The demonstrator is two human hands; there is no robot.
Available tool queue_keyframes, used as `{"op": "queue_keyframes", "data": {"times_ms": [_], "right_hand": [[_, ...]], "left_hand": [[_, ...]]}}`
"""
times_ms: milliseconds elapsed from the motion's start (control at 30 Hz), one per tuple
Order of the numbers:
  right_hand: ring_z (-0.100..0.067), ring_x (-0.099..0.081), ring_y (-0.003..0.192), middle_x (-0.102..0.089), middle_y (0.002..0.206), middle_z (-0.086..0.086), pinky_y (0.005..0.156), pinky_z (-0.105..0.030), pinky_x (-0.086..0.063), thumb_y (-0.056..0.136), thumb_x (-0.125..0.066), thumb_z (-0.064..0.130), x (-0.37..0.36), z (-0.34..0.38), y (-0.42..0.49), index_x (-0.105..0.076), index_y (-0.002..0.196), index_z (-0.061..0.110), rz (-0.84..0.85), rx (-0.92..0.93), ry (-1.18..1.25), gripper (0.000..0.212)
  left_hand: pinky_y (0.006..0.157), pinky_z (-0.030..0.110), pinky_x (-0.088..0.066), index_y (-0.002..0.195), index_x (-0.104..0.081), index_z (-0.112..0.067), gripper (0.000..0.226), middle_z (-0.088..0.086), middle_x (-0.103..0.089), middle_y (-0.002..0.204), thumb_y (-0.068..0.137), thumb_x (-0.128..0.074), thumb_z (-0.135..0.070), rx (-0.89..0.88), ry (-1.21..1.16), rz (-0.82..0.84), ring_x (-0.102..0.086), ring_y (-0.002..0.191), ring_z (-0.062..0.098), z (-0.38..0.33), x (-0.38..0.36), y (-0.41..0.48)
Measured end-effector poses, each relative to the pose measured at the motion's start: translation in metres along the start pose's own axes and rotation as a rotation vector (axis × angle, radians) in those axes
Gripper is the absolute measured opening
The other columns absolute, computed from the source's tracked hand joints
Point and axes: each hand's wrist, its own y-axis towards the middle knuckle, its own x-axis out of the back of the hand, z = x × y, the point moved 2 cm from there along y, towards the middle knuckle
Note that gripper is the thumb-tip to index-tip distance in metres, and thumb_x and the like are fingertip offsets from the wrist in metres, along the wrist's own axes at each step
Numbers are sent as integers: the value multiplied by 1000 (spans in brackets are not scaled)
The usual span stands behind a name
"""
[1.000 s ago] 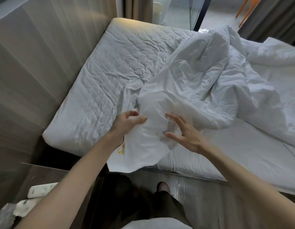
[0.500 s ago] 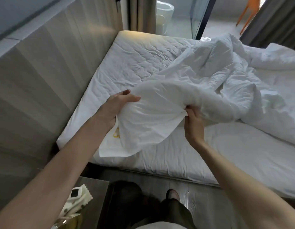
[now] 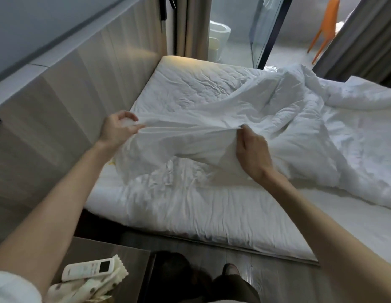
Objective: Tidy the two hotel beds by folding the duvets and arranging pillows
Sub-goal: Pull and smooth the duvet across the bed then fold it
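Observation:
A crumpled white duvet (image 3: 266,119) lies across the bed (image 3: 190,206), bunched toward the right. My left hand (image 3: 119,130) grips the duvet's near edge at its left end, close to the wooden headboard wall. My right hand (image 3: 252,153) pinches the same edge further right. The stretch of cloth between the hands is lifted off the mattress and pulled taut. The quilted mattress cover (image 3: 190,88) shows bare at the far left. No pillow can be made out.
A wood-panelled wall (image 3: 65,101) runs along the bed's left side. A bedside table (image 3: 115,265) at the lower left carries a white remote (image 3: 89,270) and a patterned cloth (image 3: 80,289). Beyond the bed stand a glass partition (image 3: 264,33) and an orange chair (image 3: 323,29).
Both hands have moved apart and up toward the head of the bed, drawing the duvet edge taut. The right hand went from open to pinching the cloth.

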Motion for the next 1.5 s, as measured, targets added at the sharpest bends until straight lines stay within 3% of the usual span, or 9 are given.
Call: {"op": "queue_keyframes", "data": {"times_ms": [133, 200, 333, 400, 500, 700, 967, 1233, 1500], "right_hand": [[-46, -55, 82, -63, 85, -25, 62, -38, -22, 97, -37, 13, -36, 71, 15, -47, 88, 10, 132, 103, 138, 13], [-45, -54, 79, -62, 84, -24, 61, -39, -24, 98, -38, 10, -63, 88, 10, -43, 86, 11, 234, 118, 171, 13], [-40, -53, 75, -56, 80, -20, 64, -40, -36, 104, -31, 17, -135, 69, -35, -41, 89, 8, 672, 10, 151, 19], [-36, -56, 93, -59, 100, -16, 77, -39, -43, 104, -29, 18, -164, 51, -58, -47, 111, 6, 918, -60, 139, 23], [-29, -44, 129, -44, 144, -10, 97, -29, -34, 105, -30, 21, -179, 35, -70, -38, 143, 13, 1078, -170, 175, 39], [-27, -42, 132, -45, 146, -9, 103, -35, -35, 103, -40, 28, -156, -5, -58, -39, 145, 19, 906, -139, 130, 43], [-23, -36, 136, -42, 149, -1, 109, -34, -30, 100, -48, 30, -30, -117, -87, -40, 145, 22, 632, -227, 10, 46], [-21, -31, 139, -37, 150, -2, 112, -32, -24, 99, -51, 28, 131, -254, -198, -40, 144, 20, 372, -586, 11, 47], [-27, -38, 132, -46, 142, -9, 109, -35, -26, 94, -57, 19, 274, -364, -325, -46, 139, 14, 176, -799, -4, 46]], "left_hand": [[91, 23, -47, 69, -66, -30, 16, 6, -71, 97, 77, -75, -19, -126, 339, -51, -64, 98, 22, 21, 68, 22], [92, 39, -51, 76, -70, -32, 5, 6, -72, 108, 78, -70, -28, -67, 511, -98, -64, 103, 30, 43, 84, 18], [90, 41, -49, 108, -70, -26, 35, 14, -57, 117, 81, -62, -6, 118, 756, -70, -57, 106, 38, 109, 79, 1], [101, 45, -43, 130, -60, -25, 56, 15, -43, 132, 80, -54, 0, 237, 753, -16, -49, 117, 39, 138, 71, -9], [112, 46, -28, 137, -52, -24, 53, 9, -26, 155, 88, -52, -5, 220, 807, 43, -32, 137, 33, 149, 49, -23], [115, 57, -1, 139, -48, -28, 42, 1, -22, 158, 98, -45, -25, 73, 924, 139, -14, 146, 21, 109, -20, -49], [118, 48, -6, 144, -40, -31, 47, -2, -30, 154, 98, -46, -32, -291, 922, 341, -19, 144, 19, 4, -164, -104], [119, 52, -4, 146, -37, -29, 46, 0, -16, 160, 100, -43, -31, -600, 884, 630, -9, 148, 25, -96, -344, -215], [117, 47, -11, 146, -36, -29, 47, -2, -19, 159, 100, -43, -33, -834, 850, 725, -11, 148, 23, -166, -492, -357]]}}
